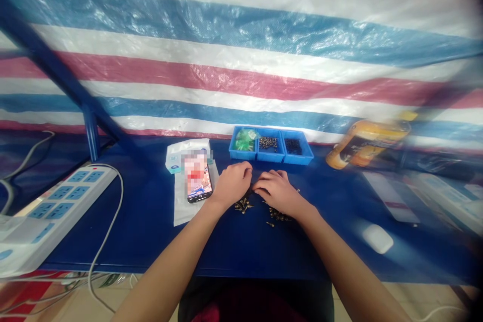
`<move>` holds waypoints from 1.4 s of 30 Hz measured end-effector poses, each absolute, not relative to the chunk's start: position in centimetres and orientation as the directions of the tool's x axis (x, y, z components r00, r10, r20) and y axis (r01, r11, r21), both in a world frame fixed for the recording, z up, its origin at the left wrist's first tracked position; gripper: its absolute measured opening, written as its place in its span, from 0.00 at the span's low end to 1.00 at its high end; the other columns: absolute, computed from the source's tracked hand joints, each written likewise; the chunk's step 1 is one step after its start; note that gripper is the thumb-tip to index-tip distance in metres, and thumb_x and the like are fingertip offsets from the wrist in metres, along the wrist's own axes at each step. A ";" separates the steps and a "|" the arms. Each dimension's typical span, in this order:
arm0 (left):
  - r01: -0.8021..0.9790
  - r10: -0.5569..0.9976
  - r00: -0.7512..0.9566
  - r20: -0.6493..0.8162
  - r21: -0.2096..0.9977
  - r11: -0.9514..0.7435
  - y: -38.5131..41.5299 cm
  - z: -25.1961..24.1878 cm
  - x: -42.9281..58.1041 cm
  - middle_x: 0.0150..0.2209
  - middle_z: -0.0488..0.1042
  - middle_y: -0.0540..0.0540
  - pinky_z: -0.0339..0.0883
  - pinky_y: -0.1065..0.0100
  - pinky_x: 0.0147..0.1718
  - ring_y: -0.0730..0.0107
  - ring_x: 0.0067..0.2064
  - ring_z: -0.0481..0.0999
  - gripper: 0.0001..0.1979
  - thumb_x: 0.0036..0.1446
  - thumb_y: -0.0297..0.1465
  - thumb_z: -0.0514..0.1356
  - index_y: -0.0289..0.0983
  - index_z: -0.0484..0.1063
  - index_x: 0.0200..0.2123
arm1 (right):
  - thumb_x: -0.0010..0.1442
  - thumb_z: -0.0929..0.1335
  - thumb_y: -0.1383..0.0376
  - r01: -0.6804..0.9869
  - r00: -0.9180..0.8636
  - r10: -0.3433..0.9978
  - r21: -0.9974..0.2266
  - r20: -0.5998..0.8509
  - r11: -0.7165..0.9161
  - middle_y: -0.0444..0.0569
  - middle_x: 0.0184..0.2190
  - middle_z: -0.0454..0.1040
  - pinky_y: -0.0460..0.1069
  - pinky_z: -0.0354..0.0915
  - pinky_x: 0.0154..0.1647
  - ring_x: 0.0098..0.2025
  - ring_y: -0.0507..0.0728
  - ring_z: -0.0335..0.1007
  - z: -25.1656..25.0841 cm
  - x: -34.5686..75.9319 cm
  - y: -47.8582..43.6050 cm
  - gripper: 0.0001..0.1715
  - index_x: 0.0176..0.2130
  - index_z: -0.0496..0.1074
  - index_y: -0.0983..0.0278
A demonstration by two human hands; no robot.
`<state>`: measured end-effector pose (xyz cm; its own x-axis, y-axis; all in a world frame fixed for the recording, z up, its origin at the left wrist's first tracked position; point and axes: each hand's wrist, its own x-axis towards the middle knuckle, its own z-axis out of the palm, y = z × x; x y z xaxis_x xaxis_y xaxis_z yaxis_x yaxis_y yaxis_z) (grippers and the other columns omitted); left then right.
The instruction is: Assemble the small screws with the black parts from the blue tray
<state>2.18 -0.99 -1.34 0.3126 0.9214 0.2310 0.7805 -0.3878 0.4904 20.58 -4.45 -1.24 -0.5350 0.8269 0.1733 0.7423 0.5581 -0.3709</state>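
Observation:
My left hand [234, 181] and my right hand [279, 192] are close together over the blue table, a small gap between their fingertips. The fingers of both are bent and drawn in; whatever they pinch is too small or hidden to name. Below my left hand lies a small pile of brass-coloured, screw-like pieces [243, 205]. A second, darker pile of similar pieces [278, 214] is partly covered by my right hand and wrist. One loose brass-coloured piece [270, 224] rests nearer to me. Beyond the hands, a blue bin [269, 157] holds small metal parts.
Two more blue bins flank it, one with a green plastic bag [246, 139], one with small dark parts [293, 147]. Left are a lit phone [199, 181], a white packet [188, 153] and a power strip [64, 201]. Right are an orange bottle [370, 143] and a white case [378, 239].

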 end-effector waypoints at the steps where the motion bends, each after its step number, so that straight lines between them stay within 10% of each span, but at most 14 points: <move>1: 0.785 0.923 0.310 0.230 0.486 -0.385 -1.1 -1.3 2.2 0.40 0.81 0.47 0.65 0.64 0.37 0.58 0.42 0.79 0.12 0.66 0.34 0.51 0.43 0.75 0.39 | 0.69 0.62 0.63 0.740 -0.529 0.830 -0.381 0.177 0.554 0.47 0.37 0.75 0.58 0.52 0.52 0.42 0.58 0.65 -1.2 20.6 -4.4 0.14 0.39 0.77 0.57; 20: 0.618 0.867 0.384 0.317 0.609 -0.497 -1.5 -0.4 2.7 0.40 0.80 0.49 0.67 0.67 0.41 0.64 0.41 0.78 0.10 0.65 0.33 0.54 0.44 0.75 0.42 | 0.65 0.62 0.62 0.492 -0.116 0.945 -0.809 0.307 0.323 0.49 0.40 0.77 0.53 0.67 0.43 0.39 0.56 0.73 -1.4 22.0 -3.3 0.18 0.53 0.70 0.59; 26: 0.606 0.860 0.400 0.317 0.612 -0.508 -1.8 -0.3 3.0 0.38 0.79 0.49 0.66 0.68 0.37 0.67 0.36 0.76 0.10 0.62 0.34 0.58 0.44 0.74 0.45 | 0.61 0.67 0.58 0.228 -0.068 0.987 -0.961 0.144 0.156 0.46 0.33 0.75 0.51 0.68 0.37 0.30 0.53 0.71 -0.9 21.8 -3.3 0.11 0.41 0.72 0.62; 42: 0.565 0.804 0.461 0.377 0.574 -0.593 -2.2 -0.1 3.2 0.39 0.78 0.49 0.65 0.68 0.38 0.68 0.38 0.75 0.11 0.67 0.35 0.53 0.43 0.75 0.41 | 0.55 0.73 0.52 0.046 -0.090 0.995 -0.998 0.043 0.048 0.45 0.29 0.74 0.49 0.62 0.36 0.30 0.52 0.66 -0.3 21.1 -3.5 0.16 0.34 0.75 0.63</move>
